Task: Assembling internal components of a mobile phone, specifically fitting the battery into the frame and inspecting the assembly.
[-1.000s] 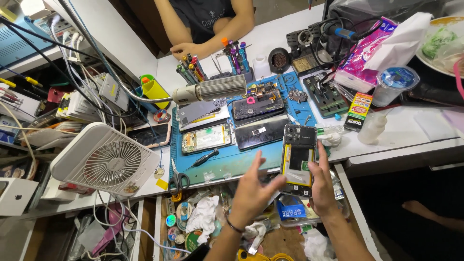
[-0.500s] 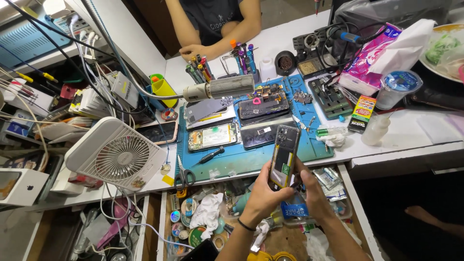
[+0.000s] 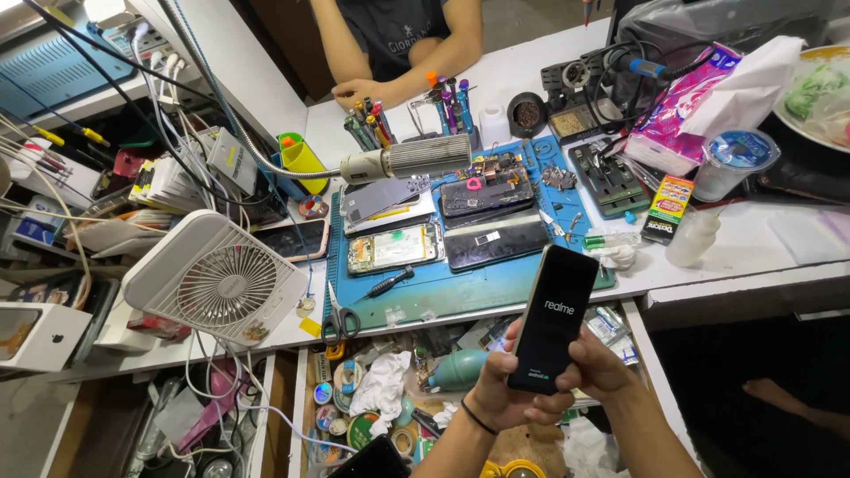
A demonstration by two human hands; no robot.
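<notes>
I hold a black smartphone (image 3: pixel 554 320) upright in front of me, its screen lit with a white logo on black. My left hand (image 3: pixel 512 398) grips its lower left edge and my right hand (image 3: pixel 600 367) cups its lower right side. The phone hangs above the open drawer (image 3: pixel 390 398), just in front of the blue work mat (image 3: pixel 443 288). On the mat lie several opened phones and panels, a small screwdriver (image 3: pixel 390 282) and a pair of scissors (image 3: pixel 338 316).
A white desk fan (image 3: pixel 217 276) stands at the left among cables. A gooseneck lamp (image 3: pixel 407 161) reaches over the mat. Tool holders, a soldering station, a tissue pack (image 3: pixel 686 102) and a lidded cup (image 3: pixel 735 159) sit behind. Another person's arms (image 3: pixel 390 80) rest on the far table.
The phone went from lying on the mat with its back towards me to being lifted and turned, its lit screen now facing me. Both hands pulled it closer over the drawer.
</notes>
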